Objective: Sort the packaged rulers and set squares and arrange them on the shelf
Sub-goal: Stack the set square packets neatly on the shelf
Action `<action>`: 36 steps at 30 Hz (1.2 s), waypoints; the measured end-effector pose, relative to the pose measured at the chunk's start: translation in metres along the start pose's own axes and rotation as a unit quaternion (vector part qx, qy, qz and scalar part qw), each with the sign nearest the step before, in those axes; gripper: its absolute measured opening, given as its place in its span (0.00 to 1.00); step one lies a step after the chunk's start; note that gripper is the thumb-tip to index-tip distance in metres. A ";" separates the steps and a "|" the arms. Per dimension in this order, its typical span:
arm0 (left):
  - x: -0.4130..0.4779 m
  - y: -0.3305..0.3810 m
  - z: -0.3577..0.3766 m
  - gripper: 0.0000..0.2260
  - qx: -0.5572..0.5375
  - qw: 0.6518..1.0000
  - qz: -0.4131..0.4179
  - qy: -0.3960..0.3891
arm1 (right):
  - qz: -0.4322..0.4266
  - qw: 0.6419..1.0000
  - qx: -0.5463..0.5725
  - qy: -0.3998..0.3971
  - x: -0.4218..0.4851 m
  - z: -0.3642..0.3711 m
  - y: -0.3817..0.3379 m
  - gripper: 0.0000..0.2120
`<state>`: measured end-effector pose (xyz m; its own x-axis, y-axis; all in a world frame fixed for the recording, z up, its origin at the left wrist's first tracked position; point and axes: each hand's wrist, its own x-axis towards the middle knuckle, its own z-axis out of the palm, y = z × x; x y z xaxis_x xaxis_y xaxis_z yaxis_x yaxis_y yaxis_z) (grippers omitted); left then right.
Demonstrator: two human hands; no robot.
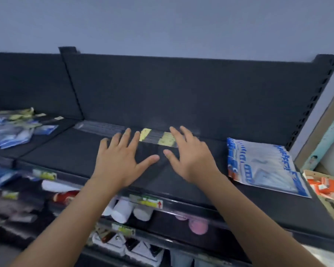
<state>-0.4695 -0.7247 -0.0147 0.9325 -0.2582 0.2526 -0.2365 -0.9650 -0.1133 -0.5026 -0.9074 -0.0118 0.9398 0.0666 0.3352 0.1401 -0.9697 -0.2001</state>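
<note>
Far left: a pile of blue-white packets [10, 132] is seen on the shelf [66, 151]. Centre: clear ruler packs [104, 128] w/ yellow labels [167, 138] are laid flat at the back. The left hand [120, 162] and right hand [191, 160] are spread over them, grip apart on both, nothing clasped; contact can't be told. Packs are judged light, stiff, slick, so best pinched at an edge or label end. Right: a blue-printed packet [262, 166] is laid flat.

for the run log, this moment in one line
left hand open | right hand open | both over clear ruler packs, shelf rear | blue-white packet at right
</note>
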 end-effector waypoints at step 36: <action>0.157 -0.700 0.125 0.33 0.059 0.968 -0.211 -0.123 | -0.089 0.986 0.087 -0.107 0.412 0.268 -0.533 0.29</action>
<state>-0.1239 -0.0835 -0.0157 0.9796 0.1904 0.0647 0.1987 -0.9663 -0.1635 -0.1066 -0.3000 -0.0141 0.9372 0.2985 0.1802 0.3427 -0.8841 -0.3177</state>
